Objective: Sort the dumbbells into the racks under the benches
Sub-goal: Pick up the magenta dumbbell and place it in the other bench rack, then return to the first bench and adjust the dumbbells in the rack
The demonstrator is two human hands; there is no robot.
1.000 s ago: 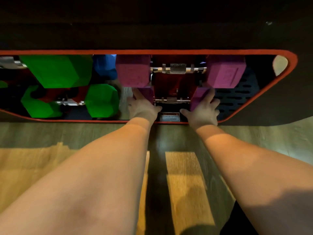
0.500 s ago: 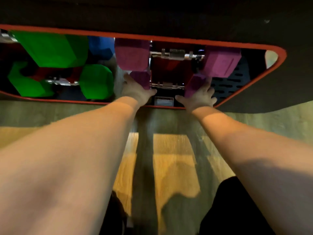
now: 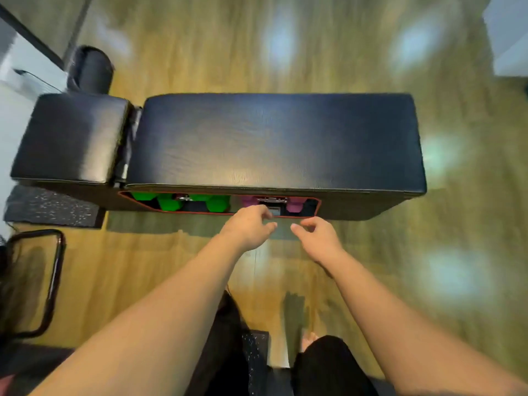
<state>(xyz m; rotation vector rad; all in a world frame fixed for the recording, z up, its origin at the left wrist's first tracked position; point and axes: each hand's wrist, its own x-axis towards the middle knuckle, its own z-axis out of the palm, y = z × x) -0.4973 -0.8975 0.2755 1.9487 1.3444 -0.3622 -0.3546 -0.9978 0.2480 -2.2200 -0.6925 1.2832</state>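
**Q:** Head view first, biggest down: what fills it?

**A:** Black padded bench lying crosswise, long axis nine to three o'clock, on a wood floor. Red-rimmed rack open along its near side. Black metal frame at eight o'clock, speckled mat under the bench's nine o'clock end.

**Q:** And the task's things?

**A:** All in the rack. Green dumbbells toward nine o'clock, purple dumbbells toward three, chrome handle running nine to three like the bench.

**Q:** Hands?

**A:** Left hand at the rack's lip, overlapping its edge; touching or not, cannot tell. Fingers loosely curled, holding nothing. Right hand just short of the rack, half curled, also empty.

**Q:** Which way to the purple pair?

**A:** Twelve o'clock from both hands, left nearer. Probably stowed; likely next, another dumbbell from elsewhere, none visible on the floor.
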